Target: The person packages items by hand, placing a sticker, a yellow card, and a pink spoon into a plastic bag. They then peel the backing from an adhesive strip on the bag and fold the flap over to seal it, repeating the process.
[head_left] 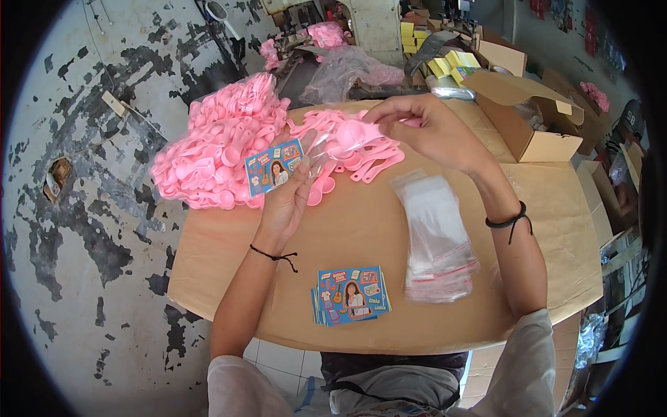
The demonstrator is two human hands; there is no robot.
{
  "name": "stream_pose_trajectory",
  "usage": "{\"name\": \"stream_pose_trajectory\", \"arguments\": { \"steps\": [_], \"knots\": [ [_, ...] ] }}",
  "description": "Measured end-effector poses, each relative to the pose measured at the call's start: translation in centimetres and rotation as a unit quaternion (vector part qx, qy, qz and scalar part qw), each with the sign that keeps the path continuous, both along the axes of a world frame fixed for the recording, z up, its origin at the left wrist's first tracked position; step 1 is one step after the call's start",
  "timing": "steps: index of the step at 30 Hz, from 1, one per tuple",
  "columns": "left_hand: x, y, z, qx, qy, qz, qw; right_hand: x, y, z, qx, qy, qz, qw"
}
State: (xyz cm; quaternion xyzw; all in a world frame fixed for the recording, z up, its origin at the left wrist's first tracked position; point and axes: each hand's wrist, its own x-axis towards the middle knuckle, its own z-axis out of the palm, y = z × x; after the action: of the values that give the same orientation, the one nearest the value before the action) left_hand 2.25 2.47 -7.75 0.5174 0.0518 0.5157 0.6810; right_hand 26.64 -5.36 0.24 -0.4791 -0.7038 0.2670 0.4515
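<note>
My left hand is closed on a clear plastic bag, with a blue printed card that looks to be inside it. At the bag's right end, my right hand pinches a pink plastic spoon; whether its bowl is inside the bag or only beside it, I cannot tell. Loose pink spoons lie on the table just beneath both hands. Nearer to me rests a stack of the same blue cards, and right of it a pile of flat clear bags with red-striped edges.
A large clear sack of pink spoons bulges at the table's left back. The brown-covered table has a curved near edge. An open cardboard box stands at the back right, near small yellow boxes. Crumpled plastic lies behind the table.
</note>
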Motion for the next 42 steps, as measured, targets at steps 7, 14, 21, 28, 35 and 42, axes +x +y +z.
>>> {"name": "stream_pose_trajectory", "arguments": {
  "steps": [7, 14, 21, 28, 35, 42],
  "knots": [
    [-0.4, 0.2, 0.0, 0.004, 0.028, 0.005, 1.000, 0.9, -0.6, 0.9, 0.011, 0.019, -0.011, 1.000],
    [-0.3, 0.3, -0.4, 0.020, 0.010, -0.023, 0.999, 1.2, -0.5, 0.4, 0.036, -0.012, 0.010, 0.999],
    [-0.5, -0.3, -1.8, -0.075, 0.052, -0.020, 0.996, -3.9, -1.4, 0.4, -0.124, 0.086, 0.072, 0.986],
    [-0.1, -1.0, 0.1, -0.021, -0.007, -0.016, 1.000, -2.2, -1.3, 0.4, -0.036, -0.043, 0.023, 0.998],
    [-0.3, -0.5, -0.7, -0.036, 0.035, 0.003, 0.999, -2.3, -2.1, 2.3, -0.198, -0.009, -0.025, 0.980],
    [0.6, -1.4, -1.1, -0.052, 0.049, -0.066, 0.995, -3.9, -1.4, 0.0, -0.034, 0.001, 0.044, 0.998]
  ]
}}
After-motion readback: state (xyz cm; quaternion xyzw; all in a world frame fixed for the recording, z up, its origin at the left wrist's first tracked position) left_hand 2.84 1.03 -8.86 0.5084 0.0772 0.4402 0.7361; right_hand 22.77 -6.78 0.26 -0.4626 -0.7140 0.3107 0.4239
